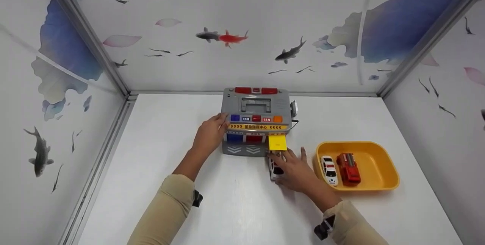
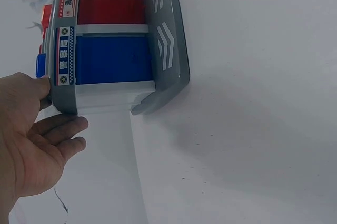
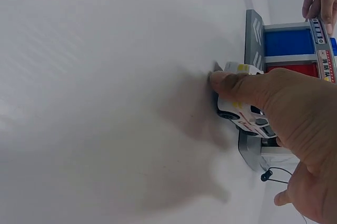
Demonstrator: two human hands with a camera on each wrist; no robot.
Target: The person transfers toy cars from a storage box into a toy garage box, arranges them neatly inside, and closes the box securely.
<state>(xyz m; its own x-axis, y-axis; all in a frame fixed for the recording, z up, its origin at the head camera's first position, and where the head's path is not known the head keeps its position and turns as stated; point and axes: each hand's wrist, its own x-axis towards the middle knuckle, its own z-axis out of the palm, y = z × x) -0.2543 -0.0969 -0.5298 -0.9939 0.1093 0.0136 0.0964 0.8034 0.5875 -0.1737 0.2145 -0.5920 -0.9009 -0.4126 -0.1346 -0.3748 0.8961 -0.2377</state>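
A grey toy garage (image 1: 233, 105) with a handle on top and red lights stands against the back wall. My left hand (image 1: 209, 133) holds its left edge, with the thumb (image 2: 39, 87) on the upper part and the other fingers lower down. Blue (image 2: 113, 58) and red (image 2: 111, 7) doors are down, while the yellow door (image 1: 277, 142) at the right is raised. Below that door my right hand (image 1: 297, 171) grips a white toy car (image 3: 237, 109), its thumb at one end. The car is partly inside the bay; the hand hides some of it.
To the right, a yellow tray (image 1: 392, 177) contains a white toy police car (image 1: 329, 171) and a red toy fire truck (image 1: 348, 169). A small black piece on a cord (image 3: 266, 175) hangs at the garage's right side. Printed panels enclose the white table (image 1: 227, 207).
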